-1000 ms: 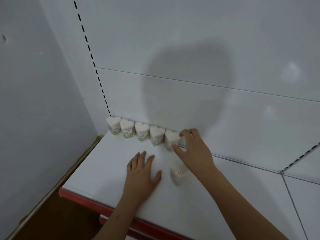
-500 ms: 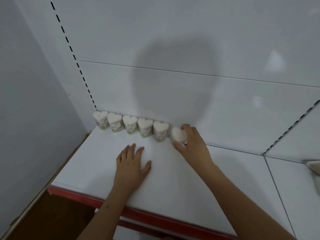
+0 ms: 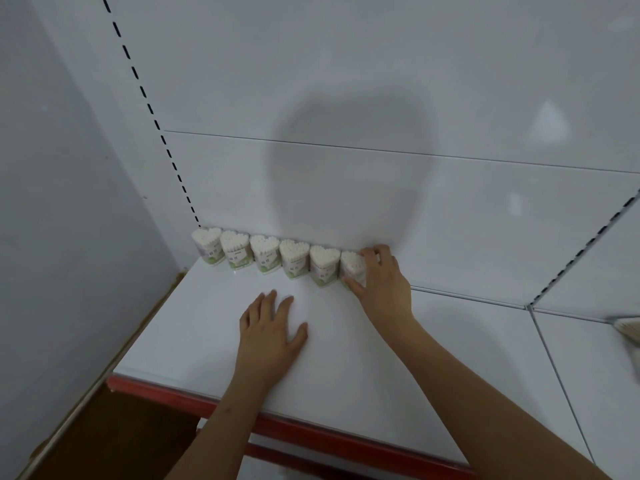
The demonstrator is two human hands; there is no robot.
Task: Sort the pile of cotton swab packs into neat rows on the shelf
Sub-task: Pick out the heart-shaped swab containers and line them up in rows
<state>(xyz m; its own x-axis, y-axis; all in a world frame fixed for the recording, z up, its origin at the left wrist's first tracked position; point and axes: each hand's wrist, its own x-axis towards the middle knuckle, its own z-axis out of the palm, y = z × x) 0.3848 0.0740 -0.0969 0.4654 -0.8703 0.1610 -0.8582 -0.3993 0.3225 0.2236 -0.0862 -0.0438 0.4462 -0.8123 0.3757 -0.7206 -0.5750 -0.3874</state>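
The sixth pack is partly hidden by the right hand, by which it is pinched. Six packs are counted in one row at frame centre on the shelf. The left hand is laid flat, fingers spread. A cut-off object is seen at right edge.

The row of six packs stands against the back panel at the rear left of the shelf, closing off that strip up to the side wall. The right hand grips the sixth pack at the row's right end, and the left hand lies flat on the shelf in front of the row. Open shelf surface lies right of the right hand along the back panel and between the hands and the red front edge.
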